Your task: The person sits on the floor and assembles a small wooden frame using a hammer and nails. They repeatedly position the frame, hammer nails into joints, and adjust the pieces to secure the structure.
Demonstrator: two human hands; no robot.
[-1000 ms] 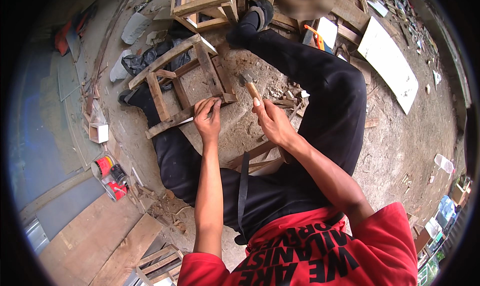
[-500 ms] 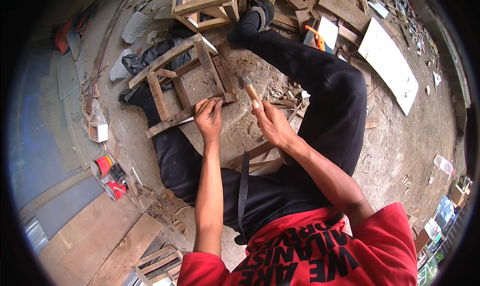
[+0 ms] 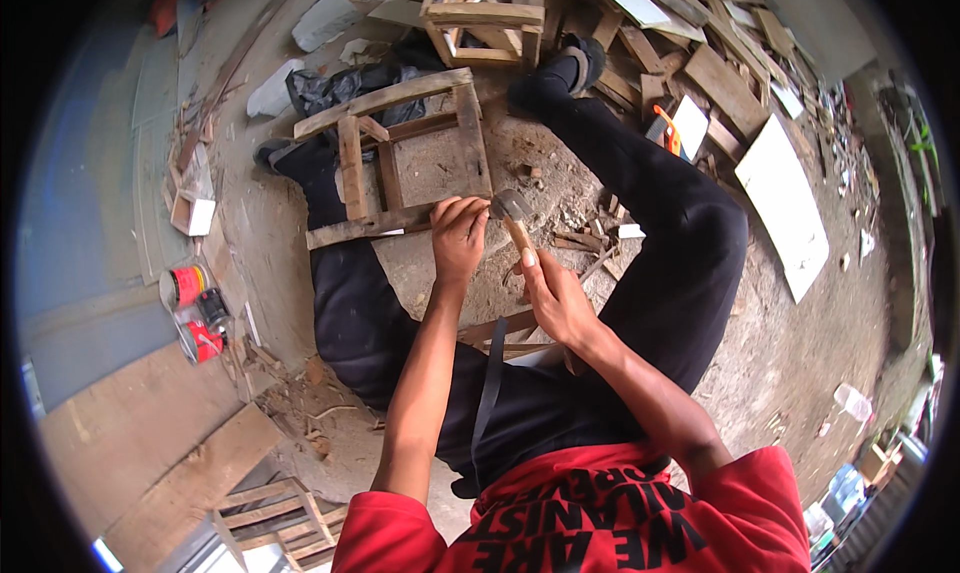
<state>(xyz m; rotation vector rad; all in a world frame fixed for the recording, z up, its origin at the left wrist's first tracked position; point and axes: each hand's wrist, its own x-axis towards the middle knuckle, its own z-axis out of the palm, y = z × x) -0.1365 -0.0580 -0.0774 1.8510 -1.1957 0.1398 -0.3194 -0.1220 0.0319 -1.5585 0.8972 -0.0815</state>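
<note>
A small wooden frame [image 3: 470,138] of rough battens leans over my outstretched left leg. At the near right corner of that frame is my left hand [image 3: 460,235], its fingers pinched together on the near rail. Whatever they pinch is too small or hidden to make out. My right hand [image 3: 560,301] is closed round the wooden handle of a hammer [image 3: 518,233], thumb along the grip. The hammer's metal head is right beside my left fingertips, at the end of the near rail.
Another wooden frame [image 3: 485,15] stands beyond my feet. Scrap boards are piled at the far right, with an orange-handled tool [image 3: 665,128] and a white panel [image 3: 785,208]. Red cans [image 3: 190,285] stand at the left. More wooden pieces [image 3: 515,325] lie between my legs.
The hammer head has come in toward my left fingertips, from apart to right beside them. My left hand stays pinched at the frame's corner. The whole view has shifted a little.
</note>
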